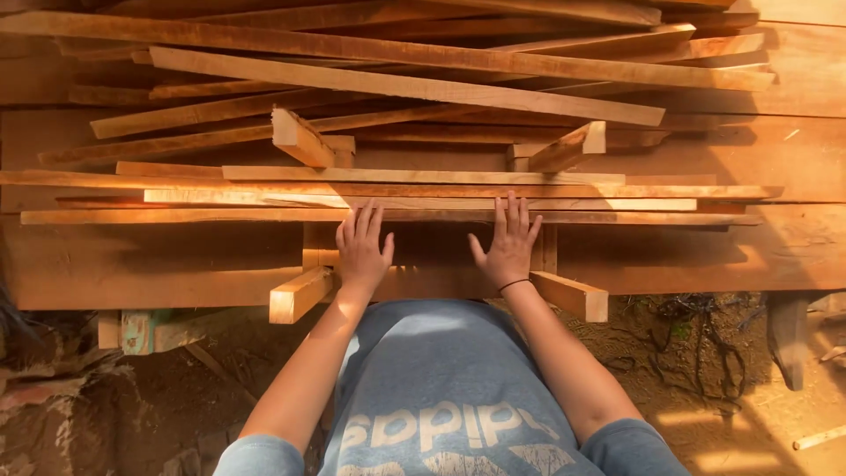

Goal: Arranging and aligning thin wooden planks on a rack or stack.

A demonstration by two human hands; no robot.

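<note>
left hand [362, 248] flat, fingers spread, on front slat [264, 216] of lumber stack; right hand [508, 244] likewise, palm down, holding nothing. cross battens [300, 294] jut out below.

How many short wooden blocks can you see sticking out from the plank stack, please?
4: upper left block, upper right block, lower left block, lower right block. More may be hidden.

both the left hand [362, 250] and right hand [508, 244] press flat against stacked wooden slats [388, 202].

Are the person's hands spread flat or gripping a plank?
Spread flat: left hand and right hand lie palm-down, fingers extended, against the nearest plank.
</note>
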